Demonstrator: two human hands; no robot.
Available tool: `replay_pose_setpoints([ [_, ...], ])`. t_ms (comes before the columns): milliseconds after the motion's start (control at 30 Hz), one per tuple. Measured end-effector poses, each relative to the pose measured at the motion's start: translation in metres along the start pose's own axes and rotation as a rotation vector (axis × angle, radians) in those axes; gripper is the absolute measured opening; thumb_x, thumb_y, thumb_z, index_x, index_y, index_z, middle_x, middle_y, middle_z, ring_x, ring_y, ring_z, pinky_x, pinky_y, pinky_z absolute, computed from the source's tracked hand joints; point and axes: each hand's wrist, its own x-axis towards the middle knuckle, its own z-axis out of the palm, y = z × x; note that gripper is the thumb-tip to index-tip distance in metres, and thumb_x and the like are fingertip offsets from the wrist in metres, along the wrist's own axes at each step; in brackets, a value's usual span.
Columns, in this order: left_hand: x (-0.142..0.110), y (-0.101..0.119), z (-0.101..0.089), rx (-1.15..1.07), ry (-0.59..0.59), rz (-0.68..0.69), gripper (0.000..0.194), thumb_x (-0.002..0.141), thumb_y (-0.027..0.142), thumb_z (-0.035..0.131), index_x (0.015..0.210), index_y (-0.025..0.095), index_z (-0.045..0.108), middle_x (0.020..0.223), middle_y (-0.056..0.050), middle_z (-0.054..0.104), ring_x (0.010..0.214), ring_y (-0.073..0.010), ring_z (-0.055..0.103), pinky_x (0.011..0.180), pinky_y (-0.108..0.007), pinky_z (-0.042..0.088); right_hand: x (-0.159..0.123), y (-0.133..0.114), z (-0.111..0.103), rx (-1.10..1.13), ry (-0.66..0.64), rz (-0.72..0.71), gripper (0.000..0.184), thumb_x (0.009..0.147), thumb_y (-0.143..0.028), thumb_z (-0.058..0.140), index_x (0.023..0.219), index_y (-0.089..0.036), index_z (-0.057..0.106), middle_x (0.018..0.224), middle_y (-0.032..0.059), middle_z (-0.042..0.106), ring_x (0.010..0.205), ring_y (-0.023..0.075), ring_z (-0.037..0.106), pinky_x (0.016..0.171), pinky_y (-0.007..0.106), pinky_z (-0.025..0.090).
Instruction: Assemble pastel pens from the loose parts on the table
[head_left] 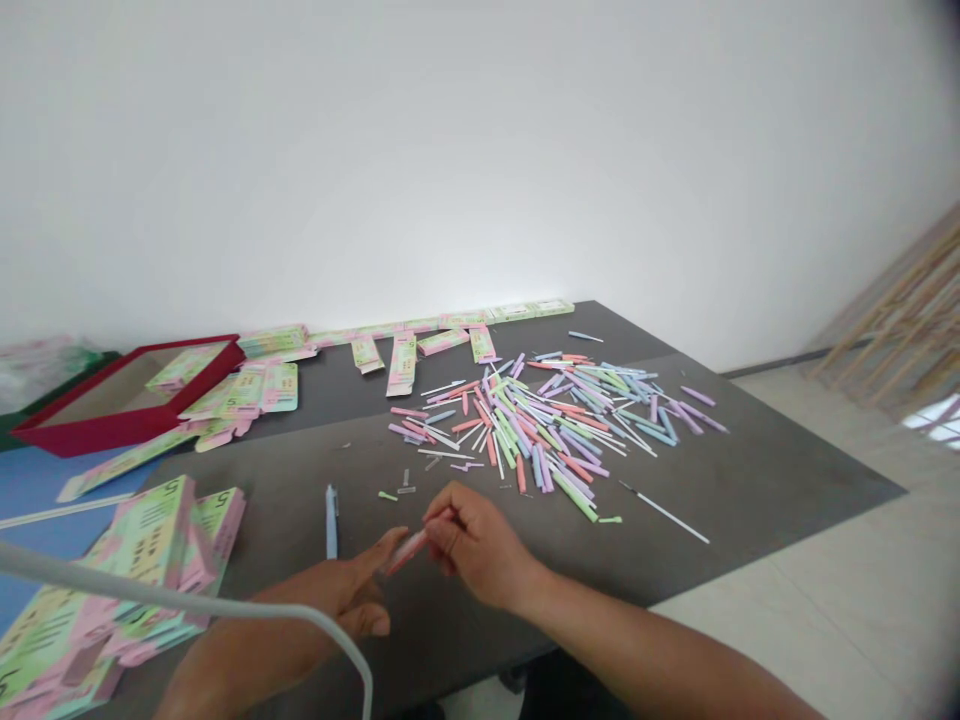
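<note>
My right hand (476,545) pinches a pink pen barrel (407,551) between thumb and fingers above the near part of the table. Beside its lower end is my left hand (349,590), index finger stretched along the barrel and thumb held apart; whether that finger touches it I cannot tell. A blue pen (331,520) lies just beyond my left hand. Small clear plastic pieces (406,480) and a green clip (387,496) rest farther up. To the right spreads a heap of pen parts (532,420): pink, purple, green and blue barrels, with thin white refills among them.
Stacked printed cartons (150,550) fill the near left. Behind them stands a red open box (135,395) with cartons inside. More flat cartons (403,362) line the wall. A pale cable (187,602) crosses the lower left. One refill (667,514) lies near the table's right edge.
</note>
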Motion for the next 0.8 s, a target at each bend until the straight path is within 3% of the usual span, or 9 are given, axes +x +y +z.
replay_pose_setpoints([
  [100,-0.016,-0.018,0.002,-0.023,-0.015,-0.076,0.072,0.086,0.047,0.045,0.148,0.022,0.019,0.101,-0.004,0.068,0.086,-0.0209,0.062,0.076,-0.026,0.046,0.021,0.009,-0.057,-0.205,0.137,0.067,0.01,0.086,-0.029,0.046,0.084,-0.02,0.049,0.064,-0.0046,0.055,0.05,0.0102,0.051,0.048,0.021,0.038],
  [233,-0.031,-0.017,0.007,0.066,-0.072,-0.119,0.068,0.086,0.039,0.043,0.148,0.025,0.019,0.09,0.0,0.07,0.076,-0.0179,0.062,0.071,-0.024,0.044,0.046,0.022,-0.144,-0.911,0.439,0.067,0.009,0.084,-0.025,0.044,0.083,-0.02,0.051,0.07,-0.0008,0.06,0.063,0.0141,0.055,0.059,0.024,0.039],
  [333,-0.033,-0.007,0.01,0.09,-0.101,-0.129,0.069,0.085,0.038,0.044,0.148,0.024,0.02,0.09,0.0,0.069,0.075,-0.0177,0.062,0.068,-0.023,0.044,0.055,0.035,-0.182,-1.024,0.49,0.094,0.01,0.083,-0.02,0.043,0.088,-0.019,0.052,0.078,0.0037,0.062,0.069,0.0171,0.055,0.063,0.026,0.037],
  [467,-0.032,-0.004,0.012,0.061,-0.106,-0.087,0.07,0.084,0.036,0.043,0.148,0.022,0.017,0.092,0.0,0.07,0.078,-0.0165,0.062,0.069,-0.021,0.044,0.057,0.047,-0.197,-1.13,0.464,0.105,0.013,0.082,-0.018,0.046,0.093,-0.017,0.053,0.084,0.0072,0.063,0.075,0.0196,0.056,0.066,0.028,0.036],
  [800,-0.039,-0.013,0.015,0.126,-0.011,-0.194,0.065,0.081,0.038,0.05,0.143,0.032,0.033,0.077,0.001,0.068,0.063,-0.0184,0.06,0.061,-0.026,0.044,0.052,0.042,-0.195,-1.294,0.428,0.056,0.016,0.085,-0.018,0.045,0.097,-0.017,0.057,0.098,0.0114,0.062,0.096,0.0244,0.053,0.079,0.032,0.036],
])
